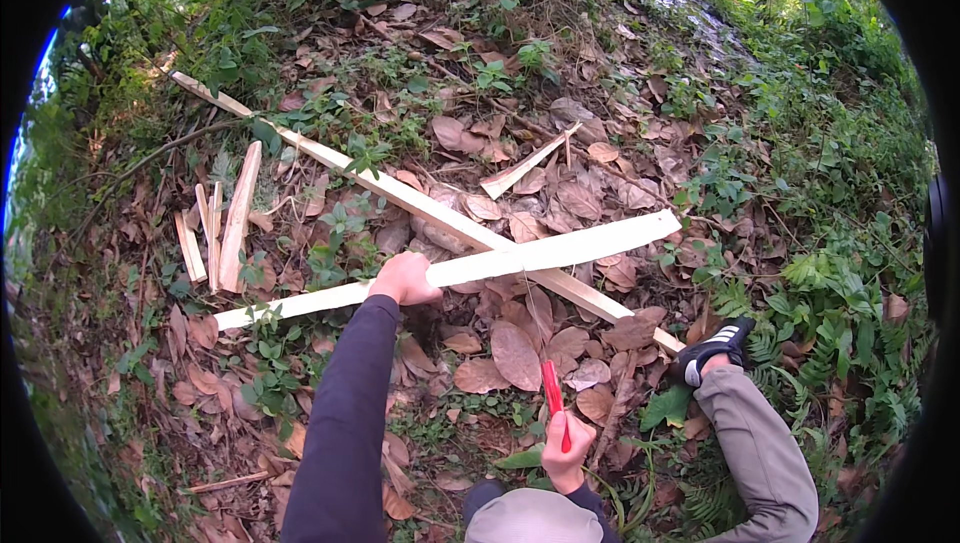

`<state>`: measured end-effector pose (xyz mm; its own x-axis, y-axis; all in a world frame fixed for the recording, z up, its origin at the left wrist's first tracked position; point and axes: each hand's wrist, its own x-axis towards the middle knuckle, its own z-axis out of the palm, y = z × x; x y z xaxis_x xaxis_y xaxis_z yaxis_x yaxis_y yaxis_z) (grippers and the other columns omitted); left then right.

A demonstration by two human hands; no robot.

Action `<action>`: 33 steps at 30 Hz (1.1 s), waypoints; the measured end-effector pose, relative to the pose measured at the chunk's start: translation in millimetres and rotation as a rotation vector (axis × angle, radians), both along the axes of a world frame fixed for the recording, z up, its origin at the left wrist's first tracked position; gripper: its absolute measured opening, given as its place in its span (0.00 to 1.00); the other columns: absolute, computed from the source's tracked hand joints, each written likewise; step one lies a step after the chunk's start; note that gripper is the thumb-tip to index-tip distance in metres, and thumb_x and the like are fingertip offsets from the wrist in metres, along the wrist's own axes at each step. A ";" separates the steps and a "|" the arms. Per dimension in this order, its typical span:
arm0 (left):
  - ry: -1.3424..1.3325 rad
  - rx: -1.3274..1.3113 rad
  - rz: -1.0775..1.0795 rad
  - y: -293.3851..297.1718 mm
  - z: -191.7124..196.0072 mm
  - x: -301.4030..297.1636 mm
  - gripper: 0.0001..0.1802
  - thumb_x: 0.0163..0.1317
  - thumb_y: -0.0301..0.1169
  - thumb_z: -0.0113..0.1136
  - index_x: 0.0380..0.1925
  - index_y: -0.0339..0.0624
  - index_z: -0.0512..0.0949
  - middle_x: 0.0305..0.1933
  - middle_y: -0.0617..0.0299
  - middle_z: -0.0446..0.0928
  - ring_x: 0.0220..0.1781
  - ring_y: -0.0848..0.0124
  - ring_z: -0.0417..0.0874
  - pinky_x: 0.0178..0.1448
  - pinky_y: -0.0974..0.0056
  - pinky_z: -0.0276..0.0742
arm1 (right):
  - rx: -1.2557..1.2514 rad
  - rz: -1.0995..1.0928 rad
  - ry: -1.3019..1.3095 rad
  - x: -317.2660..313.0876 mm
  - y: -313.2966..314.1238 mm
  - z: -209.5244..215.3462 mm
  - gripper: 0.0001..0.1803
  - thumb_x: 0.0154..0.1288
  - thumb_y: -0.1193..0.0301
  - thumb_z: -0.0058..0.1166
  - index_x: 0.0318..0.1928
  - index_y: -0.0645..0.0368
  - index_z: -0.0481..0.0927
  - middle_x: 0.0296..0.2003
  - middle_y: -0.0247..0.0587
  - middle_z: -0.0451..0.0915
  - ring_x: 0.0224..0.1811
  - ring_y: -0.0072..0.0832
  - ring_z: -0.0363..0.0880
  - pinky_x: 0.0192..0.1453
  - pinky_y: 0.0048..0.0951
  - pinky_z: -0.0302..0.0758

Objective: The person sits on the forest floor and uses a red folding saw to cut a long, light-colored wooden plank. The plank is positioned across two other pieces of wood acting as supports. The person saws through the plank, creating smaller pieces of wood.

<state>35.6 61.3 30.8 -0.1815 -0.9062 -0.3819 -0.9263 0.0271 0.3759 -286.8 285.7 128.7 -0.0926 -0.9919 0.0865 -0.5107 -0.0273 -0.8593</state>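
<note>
A pale wooden plank lies across a longer wooden beam, the two crossing near the middle of the view. My left hand is closed around the plank, left of the crossing. In my right hand is the red handle of a hand saw. Its thin blade runs forward from the handle and meets the plank's near edge close to the crossing. How deep the blade sits in the wood is too small to tell.
Several split wood pieces lie at the left, and another short piece lies beyond the plank. My shoe is at the beam's right end. Dry leaves and green plants cover the ground.
</note>
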 end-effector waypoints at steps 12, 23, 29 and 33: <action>-0.015 -0.071 -0.063 -1.7 1.8 2.0 0.23 0.45 0.46 0.64 0.30 0.34 0.86 0.35 0.39 0.84 0.42 0.43 0.86 0.51 0.46 0.82 | 0.085 -0.167 -0.252 2.3 -84.3 32.9 0.27 0.80 0.66 0.48 0.18 0.61 0.70 0.14 0.23 0.65 0.14 0.11 0.58 0.19 0.23 0.51; -0.022 -0.040 -0.035 -7.7 8.4 0.7 0.26 0.42 0.48 0.65 0.31 0.36 0.88 0.37 0.41 0.85 0.43 0.47 0.87 0.53 0.49 0.83 | -0.064 -0.038 -0.121 -2.8 -38.8 -24.9 0.18 0.74 0.71 0.51 0.24 0.65 0.76 0.15 0.44 0.71 0.15 0.35 0.72 0.23 0.37 0.64; 0.194 0.197 0.000 -17.3 17.6 7.4 0.25 0.39 0.45 0.68 0.30 0.33 0.87 0.34 0.40 0.85 0.37 0.47 0.87 0.46 0.51 0.82 | 0.193 -0.221 -0.388 28.2 -66.3 39.0 0.24 0.79 0.63 0.50 0.26 0.67 0.77 0.14 0.34 0.66 0.18 0.17 0.62 0.23 0.31 0.58; 0.023 -0.095 -0.012 1.1 -6.3 12.4 0.23 0.41 0.46 0.67 0.29 0.36 0.87 0.31 0.43 0.85 0.35 0.47 0.87 0.46 0.51 0.84 | 0.115 -0.114 -0.121 29.7 -80.5 69.3 0.25 0.79 0.63 0.51 0.22 0.65 0.74 0.14 0.30 0.66 0.16 0.16 0.60 0.21 0.29 0.55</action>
<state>48.1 62.4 24.5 -0.2005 -0.9359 -0.2898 -0.9169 0.0750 0.3921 -257.1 205.2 198.0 -0.2074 -0.9772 -0.0448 -0.3976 0.1261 -0.9088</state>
